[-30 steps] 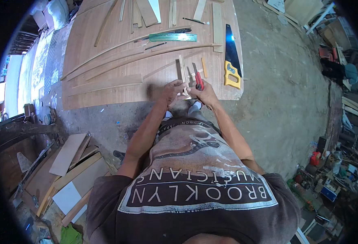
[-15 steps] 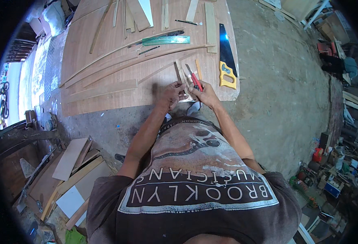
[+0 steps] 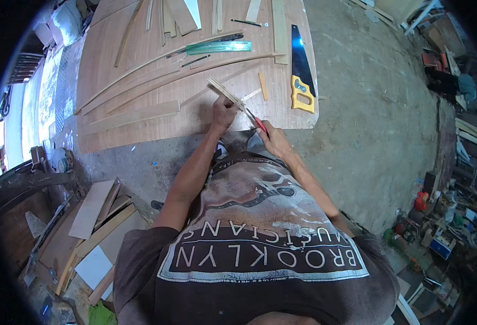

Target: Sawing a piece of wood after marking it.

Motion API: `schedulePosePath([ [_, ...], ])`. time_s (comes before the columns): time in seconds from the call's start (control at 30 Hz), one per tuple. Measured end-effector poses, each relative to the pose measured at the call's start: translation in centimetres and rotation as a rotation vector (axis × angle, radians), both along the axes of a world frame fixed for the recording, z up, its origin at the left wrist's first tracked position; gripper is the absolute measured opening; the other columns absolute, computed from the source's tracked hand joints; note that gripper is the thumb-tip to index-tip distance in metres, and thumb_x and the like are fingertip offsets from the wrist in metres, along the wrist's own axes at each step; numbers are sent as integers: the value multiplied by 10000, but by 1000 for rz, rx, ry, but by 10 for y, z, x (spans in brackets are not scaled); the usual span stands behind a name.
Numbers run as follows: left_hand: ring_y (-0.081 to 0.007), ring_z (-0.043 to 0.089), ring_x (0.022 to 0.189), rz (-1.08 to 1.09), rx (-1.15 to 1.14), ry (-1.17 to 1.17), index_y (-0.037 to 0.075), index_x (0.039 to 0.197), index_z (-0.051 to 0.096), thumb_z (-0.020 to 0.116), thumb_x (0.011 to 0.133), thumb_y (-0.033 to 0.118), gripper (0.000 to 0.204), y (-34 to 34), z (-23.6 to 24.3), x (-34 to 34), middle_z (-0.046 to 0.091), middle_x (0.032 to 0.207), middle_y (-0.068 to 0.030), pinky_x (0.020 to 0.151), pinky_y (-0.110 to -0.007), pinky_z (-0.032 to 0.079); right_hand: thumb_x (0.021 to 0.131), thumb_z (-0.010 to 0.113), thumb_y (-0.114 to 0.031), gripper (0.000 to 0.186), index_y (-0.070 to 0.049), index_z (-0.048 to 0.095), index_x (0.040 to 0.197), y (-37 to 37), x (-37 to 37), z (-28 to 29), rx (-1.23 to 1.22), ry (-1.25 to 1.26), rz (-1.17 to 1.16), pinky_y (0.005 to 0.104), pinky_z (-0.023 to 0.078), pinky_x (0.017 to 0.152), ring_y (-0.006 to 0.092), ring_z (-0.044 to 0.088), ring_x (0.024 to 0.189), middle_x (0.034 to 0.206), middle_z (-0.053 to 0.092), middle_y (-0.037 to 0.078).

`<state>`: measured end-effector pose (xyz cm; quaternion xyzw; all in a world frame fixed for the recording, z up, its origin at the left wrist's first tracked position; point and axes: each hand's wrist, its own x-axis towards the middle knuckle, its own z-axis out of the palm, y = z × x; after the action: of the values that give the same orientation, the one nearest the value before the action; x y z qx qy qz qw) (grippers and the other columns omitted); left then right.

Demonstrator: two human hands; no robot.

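Near the front edge of the table, my left hand (image 3: 224, 115) is closed around some thin wooden strips (image 3: 222, 91), which slant up to the left. My right hand (image 3: 275, 138) grips a red utility knife (image 3: 260, 125). Its blade reaches up to the near end of the strips and seems to touch them, though the exact contact is too small to make out. Just beyond the hands lies a short orange-brown wooden strip (image 3: 263, 86). A handsaw (image 3: 302, 93) with a yellow handle rests to the right of it.
Across the wooden tabletop (image 3: 141, 132) lie long thin wood strips (image 3: 184, 81), a flat board (image 3: 135, 117), a green packet (image 3: 219, 47) and a dark pencil (image 3: 248, 23). Wood offcuts (image 3: 92, 211) are piled on the floor at left. Assorted clutter (image 3: 439, 233) stands at far right.
The strips in my left hand have tipped over to the left. My right hand has lowered slightly, and the knife blade has come from beside the strips to their near end.
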<state>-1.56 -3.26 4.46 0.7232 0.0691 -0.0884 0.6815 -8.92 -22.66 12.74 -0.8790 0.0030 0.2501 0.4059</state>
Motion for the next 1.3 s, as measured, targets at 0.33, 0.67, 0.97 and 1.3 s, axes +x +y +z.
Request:
schedulePosePath([
  [0.33, -179, 688, 758, -38, 132, 24, -18, 943, 664, 680, 831, 114, 173, -1, -7, -2, 714, 813, -118, 693, -307, 535, 971, 466, -300, 336, -24, 496, 1159, 10, 8, -25, -53, -110, 65, 568, 457, 727, 508, 605, 826, 833, 622, 331],
  [0.67, -237, 697, 792, -70, 424, -49, 0, 941, 701, 675, 806, 173, 221, 5, 0, -17, 720, 876, -140, 731, -345, 531, 954, 452, -210, 264, 8, 424, 1101, 30, 1, -62, -137, 12, 92, 594, 450, 693, 528, 595, 803, 791, 605, 354],
  [0.97, -318, 679, 763, -101, 558, -170, 62, 919, 725, 640, 831, 258, 230, 11, -8, -21, 699, 850, -171, 705, -398, 515, 914, 446, -135, 219, 19, 380, 1055, 33, -8, -95, -152, -108, 156, 588, 455, 615, 517, 602, 713, 733, 603, 344],
  [1.3, -289, 673, 823, -125, 577, -156, 18, 941, 699, 672, 818, 296, 305, 9, -17, -29, 699, 926, -163, 783, -372, 512, 905, 467, -144, 253, 67, 413, 1033, 35, -15, -104, -201, -27, 95, 567, 478, 633, 502, 617, 736, 756, 599, 357],
])
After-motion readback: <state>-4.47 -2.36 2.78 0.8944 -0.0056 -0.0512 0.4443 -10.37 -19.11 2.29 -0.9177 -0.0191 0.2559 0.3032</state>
